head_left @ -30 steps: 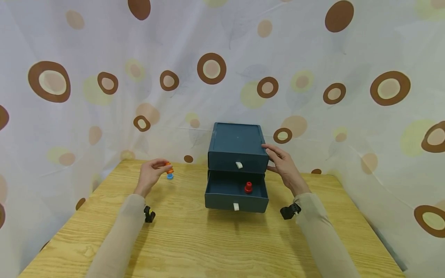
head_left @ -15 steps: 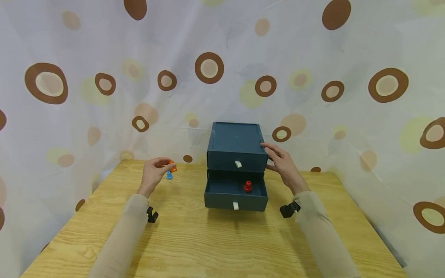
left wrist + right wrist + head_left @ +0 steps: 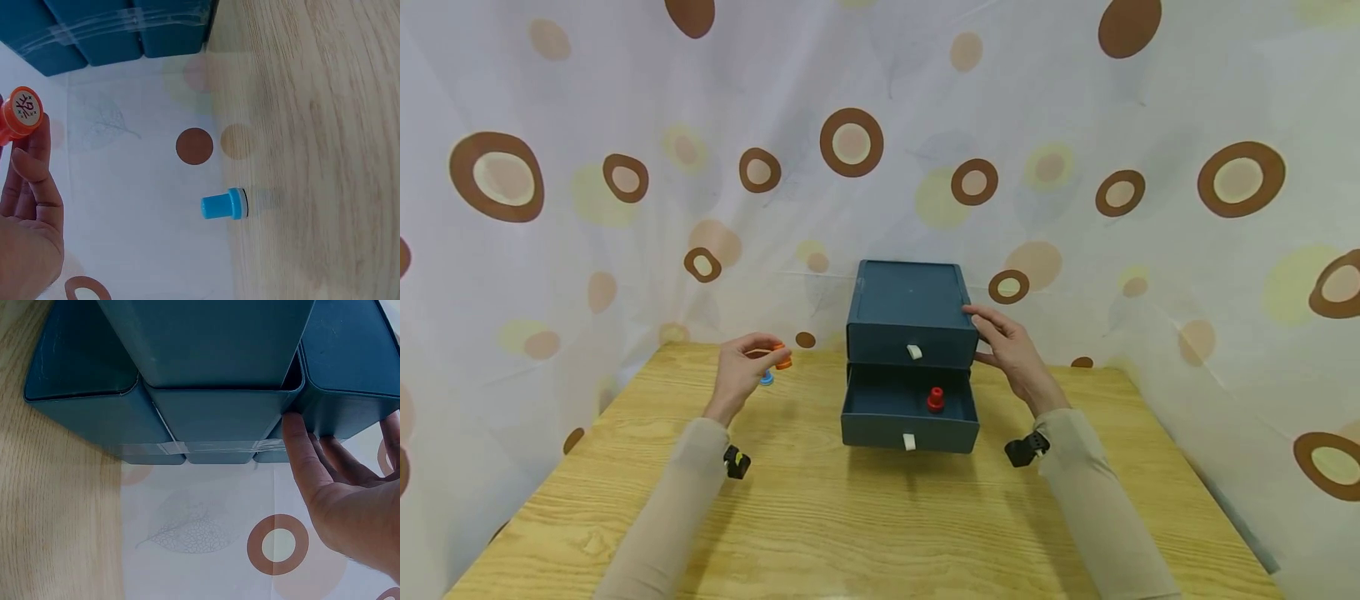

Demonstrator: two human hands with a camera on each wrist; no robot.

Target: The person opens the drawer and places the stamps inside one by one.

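Note:
My left hand (image 3: 743, 372) pinches an orange stamp (image 3: 784, 360) between thumb and fingers, above the table. Its round face with a printed character shows in the left wrist view. A light blue stamp (image 3: 224, 205) stands upright on the table just below that hand, partly hidden by it in the head view. The dark blue drawer cabinet (image 3: 912, 293) has a drawer (image 3: 880, 430) pulled out, with a red stamp (image 3: 936, 400) standing inside at the right. My right hand (image 3: 1011, 354) rests with extended fingers against the cabinet's upper right side; fingertips touch its top edge.
Above the pulled-out drawer is a closed drawer (image 3: 880, 346) with a white pull tab (image 3: 913, 352). Clear tape (image 3: 206, 446) runs across the cabinet's stacked units. A patterned curtain (image 3: 850, 67) hangs behind the wooden table (image 3: 820, 533).
My left hand has lifted the orange stamp off the blue one and moved it slightly right, toward the cabinet. The blue stamp stays in place. My right hand stays on the cabinet.

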